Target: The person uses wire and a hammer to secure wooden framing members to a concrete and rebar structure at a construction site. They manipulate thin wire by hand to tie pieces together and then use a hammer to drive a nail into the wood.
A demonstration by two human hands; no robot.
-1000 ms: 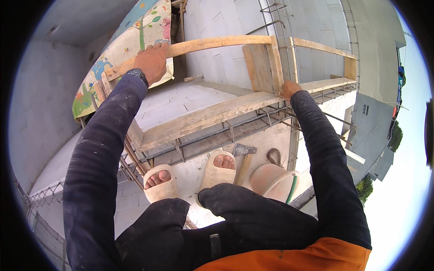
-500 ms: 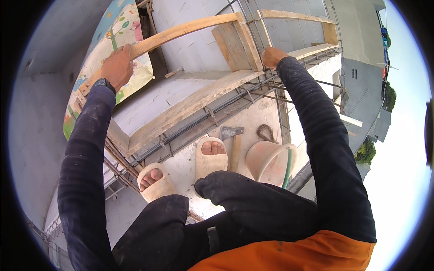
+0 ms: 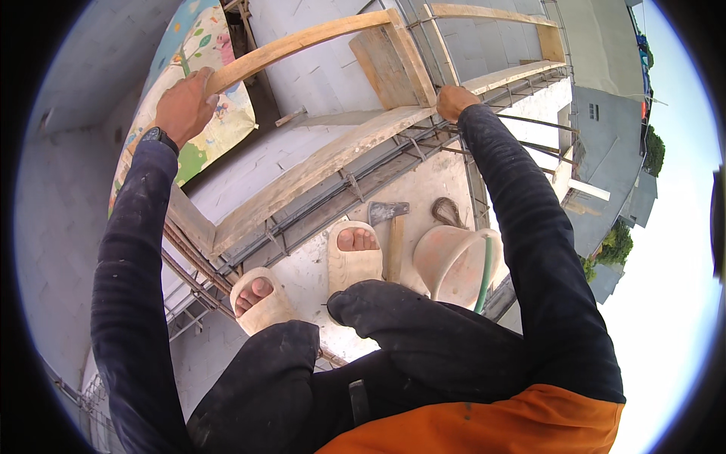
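My left hand (image 3: 185, 106) is wrapped over the top rail of a wooden frame (image 3: 302, 50), thumb on one side and fingers on the other, in the upper left of the frame. The wooden frame slants from there up to the top centre, its lower plank running beside steel bars (image 3: 353, 184). My right hand (image 3: 455, 103) is curled up tight at the corner near the top centre (what its fingers pinch is hidden, so I cannot tell). A second wooden frame (image 3: 495, 78) lies just beyond it, toward the upper right. Behind my left hand hangs a printed sheet (image 3: 233, 121); a dark watch (image 3: 155, 136) sits on that wrist. Near the centre, my sandals (image 3: 355, 266) rest on a pale surface, with a hatchet (image 3: 395, 246) just right of them, then a bucket (image 3: 426, 256) and a loop of wire (image 3: 448, 212) above it.
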